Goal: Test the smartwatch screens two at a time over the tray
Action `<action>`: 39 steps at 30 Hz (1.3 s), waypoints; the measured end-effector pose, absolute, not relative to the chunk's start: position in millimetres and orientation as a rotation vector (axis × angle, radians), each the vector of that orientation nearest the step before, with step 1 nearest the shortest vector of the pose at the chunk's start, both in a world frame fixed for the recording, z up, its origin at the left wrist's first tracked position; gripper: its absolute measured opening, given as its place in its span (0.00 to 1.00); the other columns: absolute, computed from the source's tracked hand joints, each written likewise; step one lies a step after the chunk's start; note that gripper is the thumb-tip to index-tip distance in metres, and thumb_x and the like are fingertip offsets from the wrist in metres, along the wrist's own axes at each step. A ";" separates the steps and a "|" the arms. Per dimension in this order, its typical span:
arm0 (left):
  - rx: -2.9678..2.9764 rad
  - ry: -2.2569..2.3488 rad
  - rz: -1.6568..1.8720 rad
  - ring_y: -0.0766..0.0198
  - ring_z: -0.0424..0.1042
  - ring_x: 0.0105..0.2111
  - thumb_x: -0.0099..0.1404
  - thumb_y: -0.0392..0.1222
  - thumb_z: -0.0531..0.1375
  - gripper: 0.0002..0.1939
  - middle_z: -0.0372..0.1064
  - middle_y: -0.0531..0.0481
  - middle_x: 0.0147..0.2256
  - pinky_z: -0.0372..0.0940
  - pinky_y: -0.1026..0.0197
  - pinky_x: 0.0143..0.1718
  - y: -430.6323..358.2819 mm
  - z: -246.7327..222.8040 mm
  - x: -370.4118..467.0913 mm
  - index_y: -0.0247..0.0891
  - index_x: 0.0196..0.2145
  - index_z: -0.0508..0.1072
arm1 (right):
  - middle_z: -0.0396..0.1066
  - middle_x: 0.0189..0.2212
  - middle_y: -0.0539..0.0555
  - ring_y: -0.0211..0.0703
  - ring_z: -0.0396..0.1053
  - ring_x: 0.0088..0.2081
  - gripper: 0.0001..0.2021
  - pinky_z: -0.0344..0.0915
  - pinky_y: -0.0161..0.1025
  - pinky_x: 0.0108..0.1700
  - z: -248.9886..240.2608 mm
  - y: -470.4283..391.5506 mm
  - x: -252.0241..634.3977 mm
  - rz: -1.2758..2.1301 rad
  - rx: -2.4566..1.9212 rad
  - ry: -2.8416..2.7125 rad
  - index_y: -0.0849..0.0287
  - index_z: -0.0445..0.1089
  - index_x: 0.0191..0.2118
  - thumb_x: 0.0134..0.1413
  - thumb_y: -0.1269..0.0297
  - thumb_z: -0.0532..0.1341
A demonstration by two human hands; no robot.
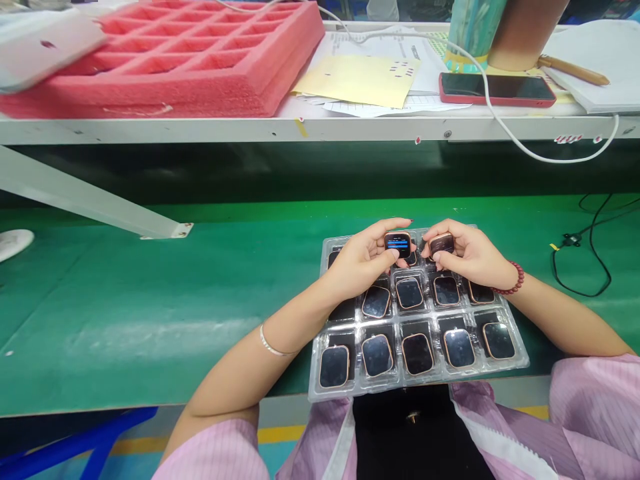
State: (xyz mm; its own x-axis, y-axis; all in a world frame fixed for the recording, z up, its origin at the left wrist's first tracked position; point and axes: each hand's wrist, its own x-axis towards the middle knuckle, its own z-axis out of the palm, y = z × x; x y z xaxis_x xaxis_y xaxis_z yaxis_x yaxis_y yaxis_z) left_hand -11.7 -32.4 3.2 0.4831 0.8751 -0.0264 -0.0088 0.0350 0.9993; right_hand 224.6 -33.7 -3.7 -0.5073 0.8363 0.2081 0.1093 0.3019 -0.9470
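Observation:
My left hand [365,260] grips a smartwatch [398,244] by its edges, with the thumb on its lit screen, which shows blue bars. Beside it, my right hand [467,253] holds a second smartwatch [442,244] with a dark screen, tilted between thumb and fingers. Below both hands lies a clear plastic tray [313,373] with rows of pockets. Several dark-faced watches with gold rims sit in it, such as a front-row watch [417,353]. My hands and forearms hide part of the back row.
The green bench mat [125,313] runs under the tray. Above it, a white shelf [360,130] carries a red foam block [240,87], papers [360,80] and a phone [497,89]. A white cable [540,157] droops over the shelf edge. A black cord [593,267] lies at right.

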 end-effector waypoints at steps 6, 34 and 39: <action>1.353 0.835 0.816 0.63 0.79 0.35 0.61 0.36 0.65 0.26 0.77 0.42 0.47 0.72 0.61 0.40 -33.4 4.8 -11.4 0.35 0.57 0.70 | 0.77 0.39 0.57 0.43 0.77 0.40 0.15 0.74 0.36 0.35 -3.9 -33.7 225.3 1.246 -0.892 -1.829 0.59 0.67 0.49 0.56 0.69 0.66; 1.381 0.837 0.857 0.66 0.76 0.28 0.63 0.42 0.64 0.15 0.79 0.44 0.39 0.68 0.66 0.27 -32.3 4.8 -11.8 0.34 0.46 0.74 | 0.78 0.37 0.55 0.37 0.74 0.29 0.09 0.76 0.37 0.33 0.9 -35.1 224.8 1.326 -0.935 -1.732 0.59 0.70 0.47 0.61 0.65 0.63; 1.351 0.810 0.867 0.66 0.76 0.30 0.58 0.37 0.67 0.17 0.78 0.46 0.40 0.74 0.60 0.38 -32.7 6.0 -10.8 0.35 0.45 0.74 | 0.78 0.42 0.56 0.39 0.77 0.34 0.15 0.77 0.39 0.37 1.1 -35.3 225.0 1.311 -0.921 -1.775 0.58 0.69 0.50 0.55 0.70 0.65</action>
State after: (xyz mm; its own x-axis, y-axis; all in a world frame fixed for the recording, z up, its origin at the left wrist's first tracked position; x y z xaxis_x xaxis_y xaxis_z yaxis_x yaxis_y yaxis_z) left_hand -10.8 -32.7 6.0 0.4669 0.8843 0.0052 -0.0551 0.0232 0.9982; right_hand 225.0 -35.3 1.1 -0.4747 0.8689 0.1405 0.1209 0.2225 -0.9674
